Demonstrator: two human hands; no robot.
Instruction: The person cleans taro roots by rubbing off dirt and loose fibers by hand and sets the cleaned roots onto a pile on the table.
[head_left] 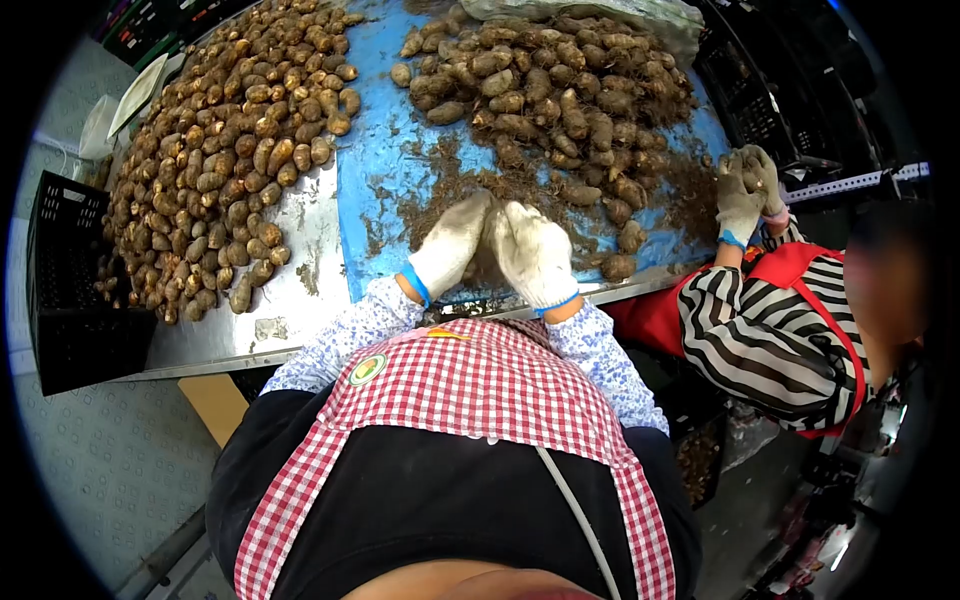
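My left hand (452, 246) and my right hand (533, 254), both in soiled white work gloves with blue cuffs, meet at the front of the table. Their fingers are curled inward, close together. Whatever lies between them is hidden by the gloves. Just beyond is a mat of loose brown root fibres and soil (445, 180) on a blue sheet (375, 130). Past that rises a heap of hairy taro corms (560, 85). On the left, a wide spread of cleaner-looking taros (215, 165) covers much of the metal tabletop (300, 270).
A black crate (85, 290) stands at the table's left end, near a white container (98, 128). To my right, a co-worker in a striped top (770, 320) has gloved hands (745, 190) raised together. Black crates (750, 90) line the far right. A plastic sack (600, 15) lies behind the heap.
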